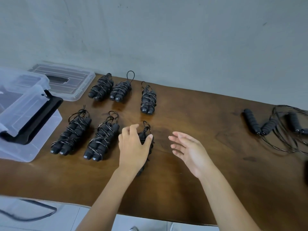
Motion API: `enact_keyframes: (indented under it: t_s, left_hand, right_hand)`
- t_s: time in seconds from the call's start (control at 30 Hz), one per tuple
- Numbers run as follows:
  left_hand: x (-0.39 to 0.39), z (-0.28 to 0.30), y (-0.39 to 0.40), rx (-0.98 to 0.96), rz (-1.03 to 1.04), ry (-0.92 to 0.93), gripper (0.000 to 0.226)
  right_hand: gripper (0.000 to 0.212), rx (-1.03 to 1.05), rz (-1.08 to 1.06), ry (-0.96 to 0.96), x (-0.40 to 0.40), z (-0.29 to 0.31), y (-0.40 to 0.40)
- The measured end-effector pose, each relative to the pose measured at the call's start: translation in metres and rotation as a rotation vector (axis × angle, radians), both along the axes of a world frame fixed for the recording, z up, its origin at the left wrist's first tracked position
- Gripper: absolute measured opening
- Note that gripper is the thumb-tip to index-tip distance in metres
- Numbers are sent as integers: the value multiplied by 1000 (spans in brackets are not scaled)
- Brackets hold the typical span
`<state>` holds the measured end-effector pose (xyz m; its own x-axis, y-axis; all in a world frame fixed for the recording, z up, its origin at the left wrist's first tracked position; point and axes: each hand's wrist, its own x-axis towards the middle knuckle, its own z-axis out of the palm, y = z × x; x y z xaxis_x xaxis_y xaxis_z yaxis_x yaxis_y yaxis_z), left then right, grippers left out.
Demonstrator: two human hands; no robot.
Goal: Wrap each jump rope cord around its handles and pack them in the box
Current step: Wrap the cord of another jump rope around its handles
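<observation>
Our left hand (133, 145) curled its fingers (133, 127) around a wrapped rope bundle (146, 139) on the counter (191, 189), likely setting it beside five finished bundles (101, 135). Our right hand (188, 150) hovered, fingers apart. The box (31, 150) stood left.

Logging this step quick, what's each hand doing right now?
Left hand: fingers curled over a wrapped jump rope on the table.
Right hand: open, holding nothing.
</observation>
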<state>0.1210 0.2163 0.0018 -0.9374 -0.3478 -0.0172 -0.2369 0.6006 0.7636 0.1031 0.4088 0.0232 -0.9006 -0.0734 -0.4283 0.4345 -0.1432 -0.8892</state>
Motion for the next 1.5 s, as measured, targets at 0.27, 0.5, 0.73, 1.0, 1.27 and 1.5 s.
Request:
enact_keyframes:
  t_s: [0.27,0.5,0.73,1.0,1.27,1.5]
  left_hand:
    - [-18,17,52,28,-72,208,26]
    - [-48,19,135,61,-270,206,18]
    - [-77,16,236,97,-412,91,19]
    - [-115,15,337,188,-428,15,22]
    - [-159,8,409,119,-361,-24,24]
    - [-184,-8,442,66,-245,-132,36]
  right_hand:
    - [21,89,-62,57,-2,4,43]
    - [20,114,-155,55,-15,9,127]
    - [21,115,-203,70,-33,11,232]
    - [20,140,-311,79,-58,5,336]
    - [19,340,-368,78,-95,-9,402]
    - [37,582,-383,23,-141,-26,415]
